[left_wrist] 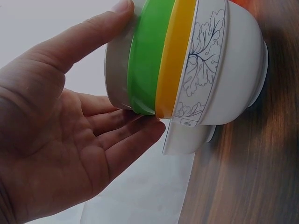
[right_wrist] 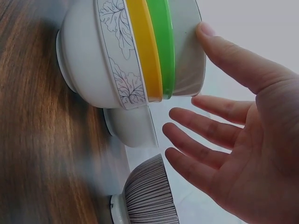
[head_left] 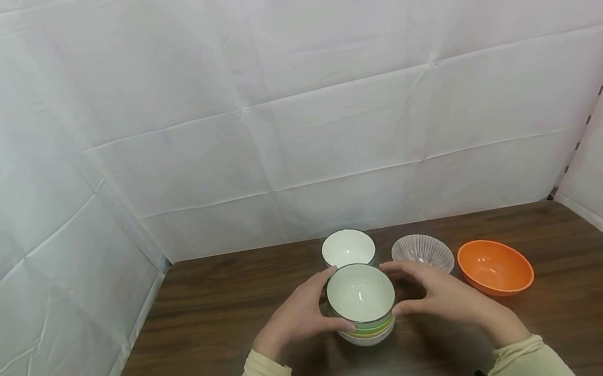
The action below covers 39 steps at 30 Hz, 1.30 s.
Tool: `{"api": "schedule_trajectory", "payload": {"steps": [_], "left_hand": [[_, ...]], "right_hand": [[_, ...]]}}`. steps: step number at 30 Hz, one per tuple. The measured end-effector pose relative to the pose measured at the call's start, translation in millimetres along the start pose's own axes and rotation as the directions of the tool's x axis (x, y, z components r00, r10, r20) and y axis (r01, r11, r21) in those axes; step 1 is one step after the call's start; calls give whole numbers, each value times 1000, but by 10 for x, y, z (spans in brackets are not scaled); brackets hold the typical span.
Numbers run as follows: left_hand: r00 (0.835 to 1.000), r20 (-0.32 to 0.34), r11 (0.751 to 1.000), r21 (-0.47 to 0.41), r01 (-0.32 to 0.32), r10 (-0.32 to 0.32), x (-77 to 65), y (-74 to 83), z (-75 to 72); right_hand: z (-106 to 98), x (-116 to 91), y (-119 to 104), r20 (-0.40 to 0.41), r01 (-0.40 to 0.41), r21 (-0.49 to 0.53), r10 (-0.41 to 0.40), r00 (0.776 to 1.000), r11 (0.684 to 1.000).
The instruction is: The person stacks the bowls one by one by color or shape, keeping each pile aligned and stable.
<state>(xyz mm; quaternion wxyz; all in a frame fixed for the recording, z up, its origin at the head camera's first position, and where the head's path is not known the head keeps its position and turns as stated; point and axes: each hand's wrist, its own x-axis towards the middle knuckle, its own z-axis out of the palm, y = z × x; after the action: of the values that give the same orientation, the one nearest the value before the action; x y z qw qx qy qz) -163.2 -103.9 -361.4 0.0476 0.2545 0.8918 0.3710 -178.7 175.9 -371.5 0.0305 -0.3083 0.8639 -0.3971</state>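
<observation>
A stack of bowls stands near the front of the table. On top is a white bowl with a dark rim (head_left: 360, 292). Beneath it come a green bowl (left_wrist: 152, 56), a yellow bowl (left_wrist: 175, 60) and, at the bottom, a white bowl with a leaf-pattern band (left_wrist: 243, 60). My left hand (head_left: 301, 315) holds the top bowl's left side, thumb in front and fingers behind; in the left wrist view its fingertips reach the green and yellow bowls. On the right side, my right hand (head_left: 437, 295) touches the top bowl with thumb and index finger, its other fingers apart from the stack.
Just behind the stack sits another white bowl with a dark rim (head_left: 347, 246). To its right stand a striped bowl (head_left: 422, 252) and an orange bowl (head_left: 494, 267). The dark wooden table (head_left: 211, 325) is bordered by white sheeting (head_left: 328, 121) at the back and sides.
</observation>
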Motion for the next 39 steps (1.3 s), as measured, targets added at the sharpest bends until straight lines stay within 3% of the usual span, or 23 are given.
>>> {"api": "schedule_trajectory", "payload": {"steps": [5,12,23,32,39], "left_hand": [[1000,-1,1000,-2,-4,4,-1,5,-3],[1000,1,1000,-4,-5,5,-2,10,-5],[1000,5,1000,-15,-17,17,-1,10,-1],[1000,15,1000,-26,-12,13,2,1,-4],[1000,16,1000,-26,-17,17,1,-2,-2]], "right_hand": [[-25,0,10,-22,36,-16,-37,999,999],[-64,-15,20,-57,6,-31,-8,998,999],[-156,-44,88,-151,18,-90,-32,988,996],[-386,-129,138,-210,-10,-111,-14,978,994],[-612,-238,196,-285,-42,-211,-21,958,977]]}}
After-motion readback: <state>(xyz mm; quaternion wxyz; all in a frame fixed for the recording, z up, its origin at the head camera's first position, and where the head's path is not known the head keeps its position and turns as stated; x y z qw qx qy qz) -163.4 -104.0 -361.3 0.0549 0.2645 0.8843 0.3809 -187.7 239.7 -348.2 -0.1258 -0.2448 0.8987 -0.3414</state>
